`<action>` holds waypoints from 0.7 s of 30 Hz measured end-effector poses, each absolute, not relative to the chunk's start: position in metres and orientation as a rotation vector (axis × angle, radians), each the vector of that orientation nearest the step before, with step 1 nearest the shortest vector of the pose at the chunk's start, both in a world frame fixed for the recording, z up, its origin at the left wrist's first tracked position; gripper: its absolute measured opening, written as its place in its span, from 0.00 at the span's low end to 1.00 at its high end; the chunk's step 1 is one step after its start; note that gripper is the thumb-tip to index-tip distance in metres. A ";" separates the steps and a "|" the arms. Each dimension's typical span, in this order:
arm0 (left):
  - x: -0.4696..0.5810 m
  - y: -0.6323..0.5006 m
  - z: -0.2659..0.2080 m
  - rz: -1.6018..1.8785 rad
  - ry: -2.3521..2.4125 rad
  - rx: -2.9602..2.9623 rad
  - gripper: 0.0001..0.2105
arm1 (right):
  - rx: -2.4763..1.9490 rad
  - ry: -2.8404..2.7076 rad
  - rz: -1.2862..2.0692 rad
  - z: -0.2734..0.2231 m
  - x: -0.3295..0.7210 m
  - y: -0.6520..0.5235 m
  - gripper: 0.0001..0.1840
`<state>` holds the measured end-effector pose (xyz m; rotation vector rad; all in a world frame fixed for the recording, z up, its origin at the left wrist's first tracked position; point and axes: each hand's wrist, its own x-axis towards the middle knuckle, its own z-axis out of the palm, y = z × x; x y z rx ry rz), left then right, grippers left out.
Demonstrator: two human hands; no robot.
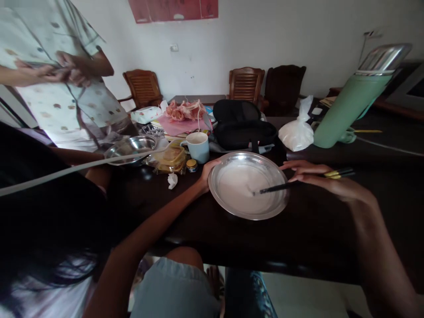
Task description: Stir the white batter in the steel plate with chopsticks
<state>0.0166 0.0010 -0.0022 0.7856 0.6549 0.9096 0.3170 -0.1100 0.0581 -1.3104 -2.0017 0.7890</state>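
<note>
A shallow metal bowl (228,210) rests on the dark table, holding a pale, whitish liquid mixture (243,187). My left hand (209,173) is closed on the bowl's left rim. On the other side, my right hand (314,176) grips a pair of black chopsticks (276,188) with gold-marked ends. Their tips dip into the mixture near the bowl's middle. Behind and right of the bowl stands a tied plastic bag of white powder (296,134). A white mug (198,149) and a small yellow-lidded jar (191,165) are behind my left hand.
A tall green thermos (353,108) stands at the right. Behind the bowl lies an open black case (243,128). Another metal bowl (132,148), bagged food (170,159) and a crumpled tissue (172,180) are leftward. One person (62,88) stands there; a dark-haired person (49,212) sits close by.
</note>
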 end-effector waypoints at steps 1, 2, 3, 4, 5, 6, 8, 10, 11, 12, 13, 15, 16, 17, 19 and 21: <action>0.016 0.000 -0.002 0.887 0.667 0.783 0.13 | -1.279 -2.021 0.833 0.056 0.310 -0.110 0.17; 0.015 0.000 -0.001 0.867 0.698 0.766 0.13 | -1.251 -2.029 0.847 0.052 0.301 -0.109 0.18; 0.014 -0.001 -0.001 0.844 0.725 0.749 0.12 | -1.231 -2.028 0.830 0.047 0.292 -0.107 0.19; 0.014 -0.002 0.000 0.823 0.749 0.732 0.11 | -1.226 -2.017 0.789 0.042 0.284 -0.104 0.20; 0.014 -0.004 0.001 0.806 0.764 0.719 0.11 | -1.244 -1.990 0.736 0.038 0.280 -0.102 0.20; 0.015 -0.005 0.002 0.792 0.770 0.711 0.11 | -1.281 -1.949 0.683 0.035 0.279 -0.099 0.20; 0.017 -0.008 0.004 0.770 0.762 0.707 0.12 | -1.371 -1.854 0.613 0.035 0.289 -0.096 0.19; 0.018 -0.010 0.005 0.757 0.762 0.705 0.13 | -1.422 -1.777 0.588 0.040 0.308 -0.097 0.18; 0.019 -0.011 0.005 0.756 0.770 0.703 0.13 | -1.418 -1.771 0.600 0.045 0.317 -0.098 0.18; 0.019 -0.011 0.006 0.759 0.781 0.701 0.14 | -1.397 -1.797 0.635 0.049 0.324 -0.100 0.17; 0.020 -0.012 0.006 0.764 0.790 0.699 0.14 | -1.364 -1.848 0.694 0.052 0.327 -0.101 0.17; 0.020 -0.012 0.008 0.777 0.792 0.699 0.16 | -1.284 -1.977 0.838 0.054 0.322 -0.103 0.17; 0.020 -0.013 0.008 0.785 0.784 0.698 0.17 | -1.248 -2.021 0.882 0.052 0.315 -0.103 0.17; 0.021 -0.013 0.009 0.793 0.776 0.696 0.17 | -1.226 -2.037 0.891 0.048 0.307 -0.101 0.17; 0.021 -0.014 0.011 0.809 0.758 0.695 0.18 | -1.228 -1.986 0.804 0.039 0.293 -0.097 0.18; 0.021 -0.015 0.011 0.814 0.739 0.709 0.18 | -1.277 -1.893 0.679 0.034 0.292 -0.092 0.17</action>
